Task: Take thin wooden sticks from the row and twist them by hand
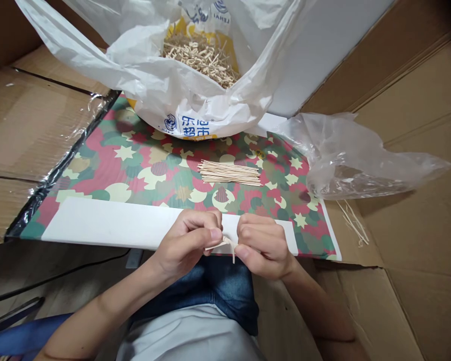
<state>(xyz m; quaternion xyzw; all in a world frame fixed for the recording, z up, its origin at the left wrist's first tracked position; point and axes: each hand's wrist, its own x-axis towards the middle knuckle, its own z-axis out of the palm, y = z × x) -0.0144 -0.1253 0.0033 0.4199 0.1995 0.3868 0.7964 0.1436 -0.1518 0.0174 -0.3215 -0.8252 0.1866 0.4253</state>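
Near the front edge of the patterned board, both hands work on one thin pale strip (229, 242), which looks bent or knotted in the middle with short ends sticking out. My left hand (190, 238) pinches it between thumb and forefinger. Close by on the right, my right hand (265, 245) has its fingers curled and its thumb and forefinger at the strip's other side. Beyond the hands lies a flat bundle of straight pale strips (230, 173). A white plastic shopping bag (146, 85) stands open at the back, holding many small knotted-looking pieces (205, 57).
The board (165, 175) has a camouflage pattern and a white strip (108, 220) along its front. A clear plastic bag (353, 160) lies at the right, with a few loose strips (353, 223) beside it. Cardboard (417, 210) surrounds the right side; a taped carton (41, 125) stands left.
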